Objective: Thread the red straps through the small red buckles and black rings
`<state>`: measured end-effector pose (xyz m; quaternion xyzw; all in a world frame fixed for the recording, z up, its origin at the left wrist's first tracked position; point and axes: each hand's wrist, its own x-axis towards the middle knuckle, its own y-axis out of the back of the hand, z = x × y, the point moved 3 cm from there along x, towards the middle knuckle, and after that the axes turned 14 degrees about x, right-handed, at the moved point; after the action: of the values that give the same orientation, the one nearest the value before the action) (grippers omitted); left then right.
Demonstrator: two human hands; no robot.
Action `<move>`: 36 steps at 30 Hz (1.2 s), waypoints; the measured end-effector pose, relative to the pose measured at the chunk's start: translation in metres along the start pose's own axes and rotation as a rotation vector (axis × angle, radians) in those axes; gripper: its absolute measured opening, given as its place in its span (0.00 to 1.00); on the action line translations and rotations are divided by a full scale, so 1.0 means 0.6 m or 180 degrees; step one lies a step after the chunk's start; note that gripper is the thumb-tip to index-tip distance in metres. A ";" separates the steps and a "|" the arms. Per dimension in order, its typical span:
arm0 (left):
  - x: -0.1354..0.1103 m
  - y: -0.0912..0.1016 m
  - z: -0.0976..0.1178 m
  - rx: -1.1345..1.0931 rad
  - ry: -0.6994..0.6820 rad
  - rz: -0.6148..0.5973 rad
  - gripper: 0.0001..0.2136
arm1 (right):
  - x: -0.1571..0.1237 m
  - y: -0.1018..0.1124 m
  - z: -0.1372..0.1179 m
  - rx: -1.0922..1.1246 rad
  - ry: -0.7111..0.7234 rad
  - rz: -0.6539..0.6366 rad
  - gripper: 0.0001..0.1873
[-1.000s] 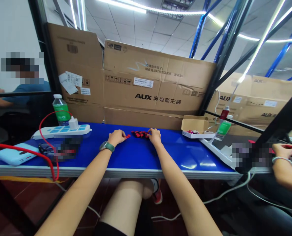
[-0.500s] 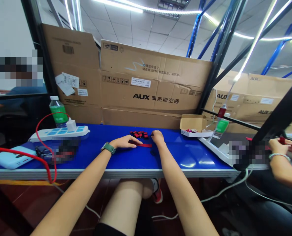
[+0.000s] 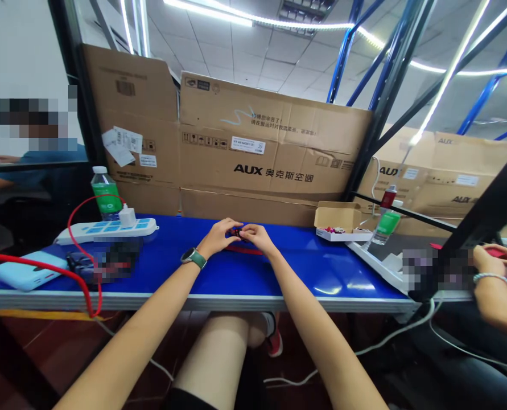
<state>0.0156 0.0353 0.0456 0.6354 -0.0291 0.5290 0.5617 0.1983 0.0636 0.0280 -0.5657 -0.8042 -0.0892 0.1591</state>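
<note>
My left hand [image 3: 219, 236], with a watch on its wrist, curves around a small cluster of red-and-black pieces [image 3: 235, 232] above the blue tabletop. Its fingers lie behind them and its thumb in front. From the other side my right hand [image 3: 256, 236] closes on the same pieces, thumb and fingers together. The fingers hide most of the cluster, so its exact kind cannot be made out. Just in front of both hands a flat red strip [image 3: 247, 250] lies on the table, partly covered by the right wrist.
At the left stand a power strip [image 3: 103, 230], a light-blue power bank [image 3: 27, 273] with a red cable, and a green-labelled bottle [image 3: 104, 193]. An open small box [image 3: 342, 233] sits at the right. Cardboard [image 3: 274, 154] walls the back. Another person's hands [image 3: 492, 262] work at far right.
Both hands have come together over the red-and-black pieces, which lay in a row on the table before. My left hand has left the red strip and moved up and forward.
</note>
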 end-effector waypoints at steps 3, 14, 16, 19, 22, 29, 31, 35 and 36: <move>0.001 -0.004 -0.004 0.0087 0.0070 0.0096 0.14 | -0.003 -0.003 0.001 -0.0130 -0.0016 -0.0023 0.20; -0.007 0.000 -0.050 0.0358 0.1102 0.0560 0.16 | -0.020 -0.021 -0.004 -0.2565 0.0533 -0.1356 0.04; -0.008 -0.003 -0.057 0.0307 0.1166 0.0584 0.15 | -0.023 -0.014 -0.013 -0.2824 0.0569 -0.1222 0.05; -0.010 -0.011 -0.066 0.0290 0.1184 0.0459 0.14 | -0.028 -0.013 -0.025 -0.3025 0.0803 -0.1062 0.06; -0.010 -0.019 -0.071 0.0320 0.1116 0.0297 0.14 | -0.031 -0.033 -0.022 -0.3224 0.0895 -0.1403 0.11; -0.010 -0.026 -0.074 0.0297 0.1004 0.0217 0.13 | -0.024 -0.055 -0.013 -0.3746 0.0917 -0.1051 0.10; -0.009 -0.027 -0.072 0.0190 0.1013 0.0206 0.12 | -0.021 -0.043 -0.015 -0.3496 0.0894 -0.0633 0.10; -0.007 -0.023 -0.063 -0.0084 0.1016 0.0233 0.11 | -0.016 -0.017 -0.017 -0.3057 0.0918 -0.0035 0.09; -0.006 -0.022 -0.061 -0.0140 0.1018 0.0235 0.10 | -0.015 -0.014 -0.016 -0.3007 0.0930 0.0051 0.09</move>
<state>-0.0008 0.0653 0.0270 0.5293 0.0258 0.6429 0.5531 0.1949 0.0494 0.0342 -0.5638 -0.6408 -0.5211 -0.0030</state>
